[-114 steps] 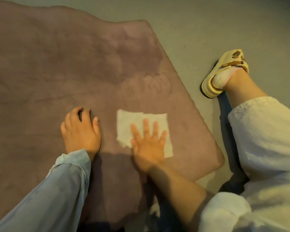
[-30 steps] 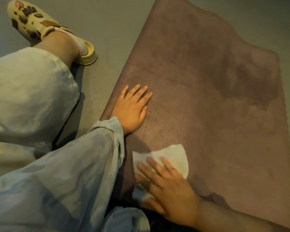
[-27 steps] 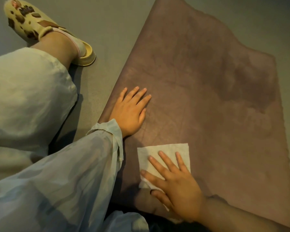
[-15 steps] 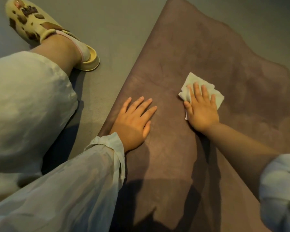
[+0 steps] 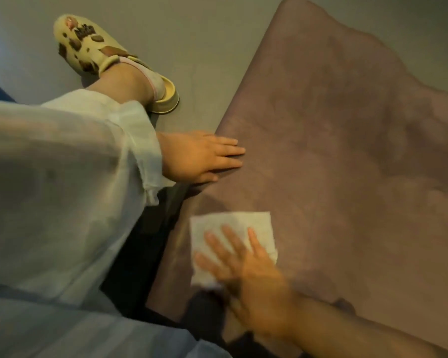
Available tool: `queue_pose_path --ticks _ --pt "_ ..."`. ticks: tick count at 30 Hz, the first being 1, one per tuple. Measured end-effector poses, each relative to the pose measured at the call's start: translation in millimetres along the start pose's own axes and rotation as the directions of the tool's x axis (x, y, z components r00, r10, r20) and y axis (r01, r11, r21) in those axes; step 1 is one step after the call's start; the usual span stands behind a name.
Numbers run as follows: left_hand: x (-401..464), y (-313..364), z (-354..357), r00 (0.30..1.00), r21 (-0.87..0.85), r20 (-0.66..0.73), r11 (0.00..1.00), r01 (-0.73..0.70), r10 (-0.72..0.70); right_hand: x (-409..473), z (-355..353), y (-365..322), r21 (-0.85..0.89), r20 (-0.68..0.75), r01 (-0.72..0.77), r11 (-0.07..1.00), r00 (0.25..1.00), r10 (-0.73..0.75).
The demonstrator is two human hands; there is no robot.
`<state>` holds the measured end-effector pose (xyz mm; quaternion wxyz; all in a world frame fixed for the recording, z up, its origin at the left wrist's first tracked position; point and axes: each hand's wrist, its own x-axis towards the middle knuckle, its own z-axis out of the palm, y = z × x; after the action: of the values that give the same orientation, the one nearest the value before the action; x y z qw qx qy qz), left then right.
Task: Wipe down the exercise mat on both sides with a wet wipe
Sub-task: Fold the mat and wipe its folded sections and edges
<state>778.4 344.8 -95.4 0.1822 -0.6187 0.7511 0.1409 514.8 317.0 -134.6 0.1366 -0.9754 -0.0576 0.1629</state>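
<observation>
The dusky mauve, suede-like exercise mat (image 5: 334, 156) lies flat on the grey floor (image 5: 204, 47), its long axis running from the lower left of the view up toward the upper right; its far end is wavy rather than flat. Patchy darker areas mark its surface. A white, roughly square wet wipe (image 5: 233, 228) lies spread on the mat near its near end, close to the mat's left edge. The right hand (image 5: 248, 275), somewhat blurred, presses down on the wipe with fingers straight and splayed, covering its lower right part. The left hand (image 5: 199, 157) rests flat across the mat's left edge, fingers extended and together, their tips on the mat and the heel of the hand off it, grasping nothing. A loose, pale, sheer sleeve (image 5: 62, 192) covers the left arm. On the floor left of the mat stands a cream clog with brown patches (image 5: 101, 58) worn on the person's foot, apart from the mat's edge.
</observation>
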Motion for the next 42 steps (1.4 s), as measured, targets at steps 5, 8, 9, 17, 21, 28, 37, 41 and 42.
queue_pose_path --ticks 5,8,9,17,21,28,37,41,42 --pt "-47 -4 5 0.925 0.038 0.380 0.999 0.001 -0.016 9 0 18 -0.143 0.116 0.412 0.900 0.910 -0.398" --pt "-38 -8 -1 0.903 -0.179 0.428 0.977 0.115 -0.028 31 -20 61 -0.230 -0.040 0.210 0.950 0.973 -0.225" --pt "-31 -9 -3 0.903 -0.240 0.429 0.959 0.150 -0.035 40 -27 77 -0.202 -0.063 0.128 0.971 0.988 -0.143" --pt "-16 -16 -12 0.929 -0.425 0.340 0.858 0.289 -0.145 146 -93 161 0.061 -0.169 -0.534 0.843 0.827 0.536" --pt "-22 -31 -29 0.947 -0.426 -0.040 0.862 0.273 -0.320 171 -98 132 0.223 -0.148 -0.539 0.812 0.805 0.574" --pt "-27 -38 -18 0.876 -0.445 -0.262 0.856 0.262 -0.405 114 -40 17 0.119 -0.153 -0.129 0.984 0.977 0.147" --pt "-6 32 1 0.929 -0.115 -0.369 0.993 -0.016 -0.028 -2 15 -51 -0.128 0.104 0.181 0.975 0.980 -0.169" --pt "-1 58 13 0.948 -0.005 -0.319 1.000 0.013 -0.014 -54 23 -29 -0.194 0.076 0.024 0.981 0.997 -0.009" --pt "0 63 14 0.950 0.009 -0.312 1.000 0.027 -0.023 -65 23 -26 -0.186 0.062 -0.091 0.978 0.993 0.104"
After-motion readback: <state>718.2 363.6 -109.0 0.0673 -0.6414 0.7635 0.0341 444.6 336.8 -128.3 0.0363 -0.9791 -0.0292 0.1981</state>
